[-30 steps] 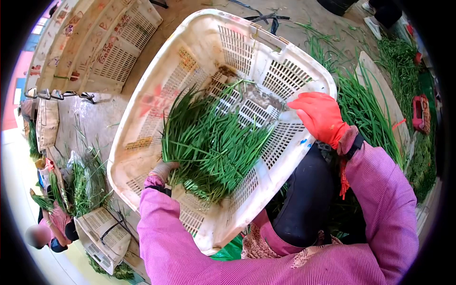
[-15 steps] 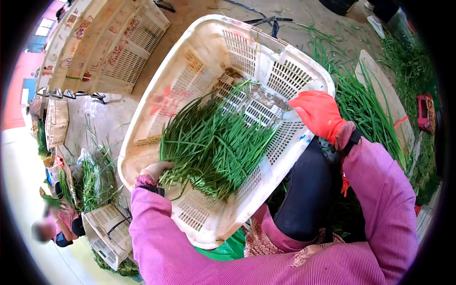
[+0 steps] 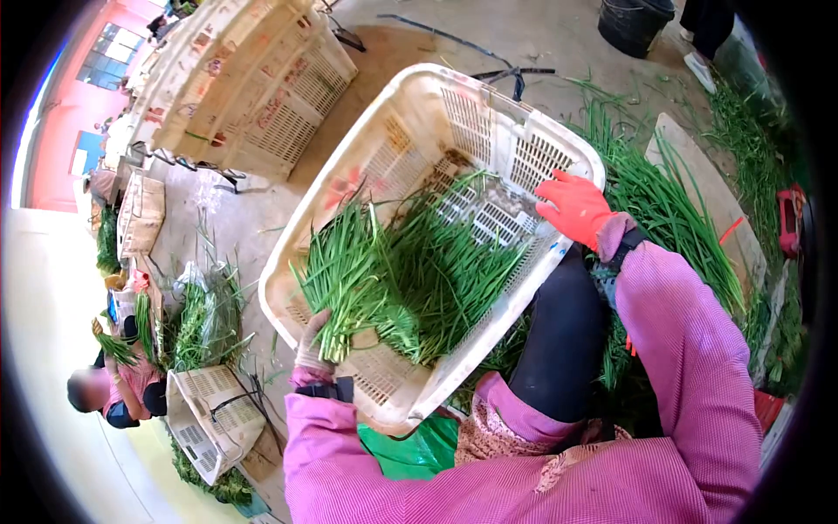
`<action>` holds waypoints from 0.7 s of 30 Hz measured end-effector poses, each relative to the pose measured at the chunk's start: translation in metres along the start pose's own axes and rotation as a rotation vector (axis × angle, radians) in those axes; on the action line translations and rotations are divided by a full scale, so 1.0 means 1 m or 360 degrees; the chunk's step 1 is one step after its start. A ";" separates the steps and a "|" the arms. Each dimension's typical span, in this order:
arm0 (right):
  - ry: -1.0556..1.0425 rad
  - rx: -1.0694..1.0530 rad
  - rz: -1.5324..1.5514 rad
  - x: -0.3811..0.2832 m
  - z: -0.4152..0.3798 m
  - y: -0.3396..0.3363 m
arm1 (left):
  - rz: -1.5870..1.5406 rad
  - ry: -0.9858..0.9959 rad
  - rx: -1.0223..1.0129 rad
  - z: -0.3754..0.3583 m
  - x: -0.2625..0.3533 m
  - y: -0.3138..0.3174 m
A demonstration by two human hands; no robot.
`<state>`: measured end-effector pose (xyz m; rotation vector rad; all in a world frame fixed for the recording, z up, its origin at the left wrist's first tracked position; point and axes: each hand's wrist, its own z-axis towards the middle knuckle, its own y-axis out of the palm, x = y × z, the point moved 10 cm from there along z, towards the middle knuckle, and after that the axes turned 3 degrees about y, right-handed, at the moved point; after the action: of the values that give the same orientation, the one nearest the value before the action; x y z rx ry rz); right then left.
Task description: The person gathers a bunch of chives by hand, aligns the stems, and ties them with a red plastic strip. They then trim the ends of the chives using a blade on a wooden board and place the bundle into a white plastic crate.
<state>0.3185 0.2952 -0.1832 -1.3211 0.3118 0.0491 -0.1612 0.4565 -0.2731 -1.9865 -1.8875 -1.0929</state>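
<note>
A large white plastic basket with slotted walls tilts in front of me. Inside it lies a pile of long green leaves like garlic chives. My left hand, in a pale glove, is closed around the pale stem ends of a bunch of chives at the basket's near left side. The bunch's leaves point up and away, over the pile. My right hand, in a red glove, lies over the basket's right rim with its fingers spread inward.
More long chives lie to the right by a flat board. Stacked crates stand at upper left. Left of me are a bagged heap of greens, another crate and a seated person. A black bucket stands far back.
My left hand has taken hold of a bunch of chives, now set apart from the pile. My right hand's fingers have spread at the rim. The basket sits lower in view.
</note>
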 end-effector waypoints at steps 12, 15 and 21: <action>0.0763 -0.1644 0.2190 -0.272 -0.054 0.020 | -0.0296 0.0274 -0.0115 -0.122 -0.035 0.107; 0.0627 -0.1449 0.2211 -0.284 -0.052 0.025 | -0.0223 0.0345 -0.0195 -0.143 -0.042 0.119; 0.0936 -0.0717 0.2770 -0.256 -0.049 -0.009 | -0.0485 0.0389 -0.0287 -0.185 -0.042 0.127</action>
<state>0.0651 0.2821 -0.1209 -1.0861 1.9588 1.2514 -0.1092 0.2913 -0.1236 -1.5861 -2.0612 -1.5579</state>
